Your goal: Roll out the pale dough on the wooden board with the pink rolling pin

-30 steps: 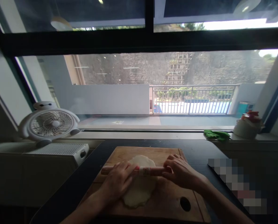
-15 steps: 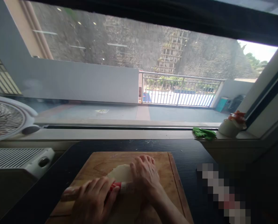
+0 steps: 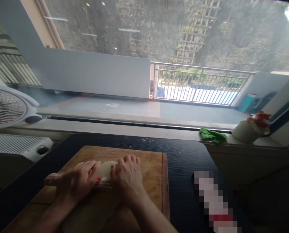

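Observation:
A rolling pin (image 3: pixel 105 182) with a red and white label lies across a sheet of pale dough (image 3: pixel 108 167) on a wooden board (image 3: pixel 152 168). My left hand (image 3: pixel 77 176) is closed over the pin's left part, and its wooden end pokes out beyond that hand. Closer to the middle of the board, my right hand (image 3: pixel 127 176) curls its fingers over the pin's other side, hiding its right end. Dough shows past the pin between my hands, and more of it lies in shadow on the near side.
The board rests on a dark table (image 3: pixel 183 181) with white crumbs near its far edge. A green cloth (image 3: pixel 213 135) and a pale pot (image 3: pixel 246 131) stand on the windowsill. At left are a white fan (image 3: pixel 5 106) and a white ridged appliance (image 3: pixel 18 145). A blurred-out patch (image 3: pixel 213 200) covers something at right.
The view has shifted, so board and hands appear further left and higher. My left hand has moved forward over the pin, and the hands appear a little closer together.

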### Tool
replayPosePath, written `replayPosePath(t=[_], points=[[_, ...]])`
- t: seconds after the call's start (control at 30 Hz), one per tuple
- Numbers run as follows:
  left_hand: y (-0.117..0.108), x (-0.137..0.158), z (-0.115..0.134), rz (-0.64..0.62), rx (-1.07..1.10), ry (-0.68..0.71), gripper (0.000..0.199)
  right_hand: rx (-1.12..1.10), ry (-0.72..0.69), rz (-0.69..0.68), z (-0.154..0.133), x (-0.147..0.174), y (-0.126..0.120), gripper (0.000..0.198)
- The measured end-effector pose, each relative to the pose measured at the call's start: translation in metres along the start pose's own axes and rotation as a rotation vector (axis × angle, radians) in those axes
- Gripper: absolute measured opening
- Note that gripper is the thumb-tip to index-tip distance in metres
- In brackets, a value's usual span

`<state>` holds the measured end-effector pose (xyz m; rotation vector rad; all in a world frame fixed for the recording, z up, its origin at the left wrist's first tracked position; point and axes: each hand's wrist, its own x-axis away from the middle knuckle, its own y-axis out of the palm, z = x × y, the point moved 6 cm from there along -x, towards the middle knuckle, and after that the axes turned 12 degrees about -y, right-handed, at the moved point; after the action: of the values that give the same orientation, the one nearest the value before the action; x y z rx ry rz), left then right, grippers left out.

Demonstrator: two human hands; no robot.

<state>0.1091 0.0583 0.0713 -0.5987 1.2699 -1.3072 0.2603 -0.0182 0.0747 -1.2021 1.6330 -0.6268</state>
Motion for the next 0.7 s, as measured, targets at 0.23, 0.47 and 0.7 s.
replayPosePath(t=[0.23,0.47,0.7], points=[[-0.0021,0.0076,0.0062,0.061,-0.190,0.049,0.030,-0.005,-0.054,-0.020,0.0026,-0.0030,0.0029,0.036],[0.0002,0.0083,0.0067,0.064,-0.212,0.091,0.029,-0.024,-0.037,-0.042,0.0025,-0.0032,-0.0017,0.034],[-0.0013,0.0081,0.0096,0.068,-0.225,0.097,0.026,-0.025,-0.011,-0.055,0.0029,-0.0029,-0.0016,0.034]])
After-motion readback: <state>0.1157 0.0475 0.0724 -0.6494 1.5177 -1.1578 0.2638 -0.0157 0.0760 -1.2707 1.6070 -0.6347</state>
